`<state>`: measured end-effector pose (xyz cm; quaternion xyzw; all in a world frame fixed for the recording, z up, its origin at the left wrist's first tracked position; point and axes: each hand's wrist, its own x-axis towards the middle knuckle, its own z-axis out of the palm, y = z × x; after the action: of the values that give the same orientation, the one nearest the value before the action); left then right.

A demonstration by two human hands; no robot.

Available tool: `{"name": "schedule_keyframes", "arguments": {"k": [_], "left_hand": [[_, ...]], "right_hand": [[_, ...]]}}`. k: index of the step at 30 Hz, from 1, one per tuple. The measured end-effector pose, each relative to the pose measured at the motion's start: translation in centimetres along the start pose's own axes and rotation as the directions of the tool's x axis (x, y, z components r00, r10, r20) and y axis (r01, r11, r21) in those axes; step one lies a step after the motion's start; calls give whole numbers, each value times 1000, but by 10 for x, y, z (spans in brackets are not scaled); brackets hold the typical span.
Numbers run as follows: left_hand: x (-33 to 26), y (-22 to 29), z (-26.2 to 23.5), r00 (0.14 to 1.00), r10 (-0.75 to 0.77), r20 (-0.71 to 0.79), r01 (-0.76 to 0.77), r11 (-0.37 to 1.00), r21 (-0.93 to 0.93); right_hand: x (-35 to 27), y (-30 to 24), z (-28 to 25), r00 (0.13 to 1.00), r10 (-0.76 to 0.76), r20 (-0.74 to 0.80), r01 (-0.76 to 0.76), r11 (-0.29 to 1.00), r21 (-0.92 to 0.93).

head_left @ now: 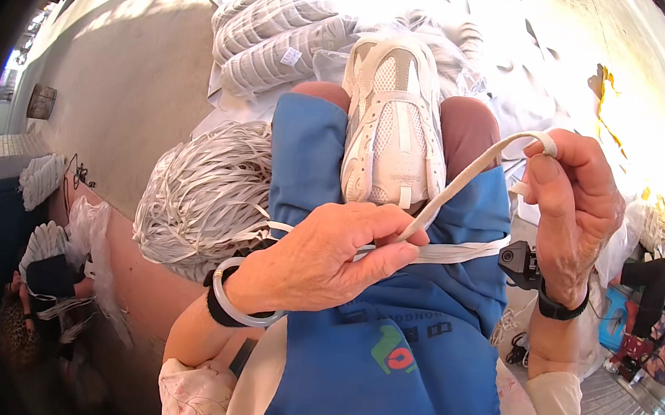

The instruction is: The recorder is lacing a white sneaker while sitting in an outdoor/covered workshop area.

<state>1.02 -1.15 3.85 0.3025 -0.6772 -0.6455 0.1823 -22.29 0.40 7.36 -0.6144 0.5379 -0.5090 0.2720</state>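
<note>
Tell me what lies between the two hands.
In the head view, a flat white shoelace runs from the left hand up to the right hand.

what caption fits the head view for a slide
Both hands, left hand and right hand, hold a white lace over a white shoe on a blue apron.

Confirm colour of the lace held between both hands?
White, a flat lace running from left hand to right hand; head view shows it clearly.

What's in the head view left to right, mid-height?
Bundle of white laces → left hand pinching a flat white lace → white sneaker on the blue apron → right hand holding the lace's end.
</note>
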Motion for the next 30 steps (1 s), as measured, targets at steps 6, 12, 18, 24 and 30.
{"name": "schedule_keyframes", "arguments": {"k": [6, 12, 18, 24, 30], "left_hand": [[7, -19, -16, 984, 15, -179, -37, 992, -123], [30, -23, -33, 972, -105, -210, 139, 978, 156], [48, -24, -40, 976, -88, -197, 134, 964, 232], [61, -25, -40, 989, -99, -112, 120, 972, 202], [51, -35, -38, 980, -138, -145, 141, 990, 14]], "right_hand": [[11, -12, 10, 948, -302, 103, 316, 931, -181], [-48, -93, 92, 507, -429, 747, -218, 775, 593], [-84, -115, 127, 382, -541, 749, -233, 728, 645], [-74, -136, 130, 482, -650, 587, -272, 526, 806], [-61, -120, 104, 406, -798, 445, -340, 320, 884]]}}
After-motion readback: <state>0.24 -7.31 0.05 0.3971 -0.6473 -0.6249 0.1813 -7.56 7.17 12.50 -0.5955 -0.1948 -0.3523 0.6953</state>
